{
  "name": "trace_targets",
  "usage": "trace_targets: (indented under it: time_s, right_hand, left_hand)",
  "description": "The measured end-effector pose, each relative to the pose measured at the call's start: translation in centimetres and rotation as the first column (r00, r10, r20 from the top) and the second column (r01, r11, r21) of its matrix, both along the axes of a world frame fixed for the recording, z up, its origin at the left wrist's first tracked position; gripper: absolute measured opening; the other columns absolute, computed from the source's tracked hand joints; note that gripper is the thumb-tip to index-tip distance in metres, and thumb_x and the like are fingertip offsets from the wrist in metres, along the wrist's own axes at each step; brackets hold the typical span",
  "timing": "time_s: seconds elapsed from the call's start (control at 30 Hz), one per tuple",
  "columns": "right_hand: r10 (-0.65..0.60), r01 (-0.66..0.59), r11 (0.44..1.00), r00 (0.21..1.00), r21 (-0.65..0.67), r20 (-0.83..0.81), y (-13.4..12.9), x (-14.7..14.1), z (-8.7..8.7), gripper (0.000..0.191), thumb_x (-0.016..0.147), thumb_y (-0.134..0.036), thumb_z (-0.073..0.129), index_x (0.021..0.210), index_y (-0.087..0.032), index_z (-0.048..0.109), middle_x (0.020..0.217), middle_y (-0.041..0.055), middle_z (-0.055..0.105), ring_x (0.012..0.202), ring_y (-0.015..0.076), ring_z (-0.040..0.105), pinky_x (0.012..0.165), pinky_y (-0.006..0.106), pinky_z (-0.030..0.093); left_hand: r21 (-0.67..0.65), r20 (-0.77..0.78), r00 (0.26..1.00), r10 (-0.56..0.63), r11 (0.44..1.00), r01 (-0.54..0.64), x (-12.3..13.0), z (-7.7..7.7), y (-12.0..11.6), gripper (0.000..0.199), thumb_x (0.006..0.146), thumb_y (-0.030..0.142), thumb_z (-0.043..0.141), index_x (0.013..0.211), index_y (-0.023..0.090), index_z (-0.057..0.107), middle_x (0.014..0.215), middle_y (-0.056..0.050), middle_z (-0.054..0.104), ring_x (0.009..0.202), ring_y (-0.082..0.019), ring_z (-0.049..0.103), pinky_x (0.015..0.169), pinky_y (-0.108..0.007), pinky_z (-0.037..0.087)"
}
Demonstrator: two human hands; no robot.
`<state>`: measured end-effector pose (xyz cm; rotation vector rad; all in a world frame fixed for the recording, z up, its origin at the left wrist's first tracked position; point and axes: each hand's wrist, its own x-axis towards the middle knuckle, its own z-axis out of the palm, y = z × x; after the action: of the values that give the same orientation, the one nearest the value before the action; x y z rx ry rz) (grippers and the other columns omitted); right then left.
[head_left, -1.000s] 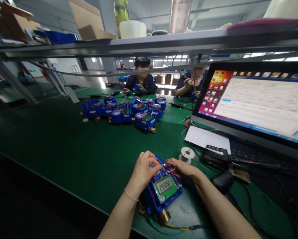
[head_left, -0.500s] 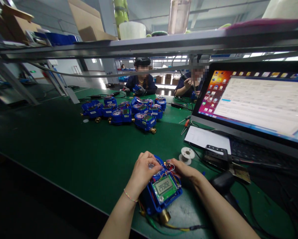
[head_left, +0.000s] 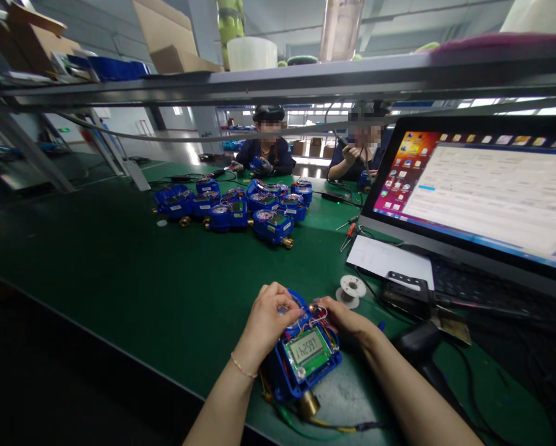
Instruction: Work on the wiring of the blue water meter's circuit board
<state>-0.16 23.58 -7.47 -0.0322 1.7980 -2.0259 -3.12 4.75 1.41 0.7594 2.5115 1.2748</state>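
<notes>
Near edge of the green desk (head_left: 120,272): a blue meter (head_left: 303,362) lies flat, its grey display facing up, brass fitting (head_left: 308,402) pointing toward the person. Left hand (head_left: 269,319) curls over the meter's far left corner, fingers closed on the round dial end; right hand (head_left: 345,317) comes in from the far right, fingertips pinched in the tangle of thin coloured wires (head_left: 311,319) at the top of the display board. Both hands touch the meter. Green and yellow leads (head_left: 315,423) trail from under the meter along the desk edge. Just beyond the right hand, a small white spool (head_left: 351,288), and past it a sheet of white paper (head_left: 389,260). To the right, a tilted monitor (head_left: 482,192) with a window open, a dark keyboard (head_left: 473,288) below it. Mid-desk, well apart, a cluster of blue meters (head_left: 241,207). Across the desk, two other people sit working, one in a dark cap (head_left: 267,113), each holding something small
</notes>
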Motion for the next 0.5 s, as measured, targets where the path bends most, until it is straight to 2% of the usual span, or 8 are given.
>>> trace_targets:
  time_s: [0.17,0.5]
  right_hand:
    - [-0.029,0.029,0.999,1.0,-0.042,0.004,-0.33,0.16,0.07,0.043,0.069,-0.057,0.044,0.063,-0.017,0.032,0.048,-0.0055,0.03,0.039,0.0044,0.024,0.036,0.019,0.017]
    - [0.025,-0.024,0.999,0.999,-0.031,0.029,-0.29,0.05,0.12,0.051,0.066,-0.067,0.04,0.054,-0.018,0.031,0.039,-0.0054,0.025,0.033,0.0052,0.02,0.034,0.021,0.013]
  left_hand:
    - [0.004,-0.004,1.0,0.002,1.0,-0.002,-0.04,-0.07,-0.13,0.01,0.072,0.018,0.068,0.063,0.019,0.064,0.084,0.001,0.052,0.089,-0.012,0.044,0.08,-0.025,0.034]
    - [0.023,-0.008,1.0,0.001,1.0,-0.001,-0.14,-0.16,-0.36,0.009,0.072,0.018,0.067,0.064,0.018,0.065,0.085,0.0,0.052,0.09,-0.013,0.045,0.081,-0.026,0.034]
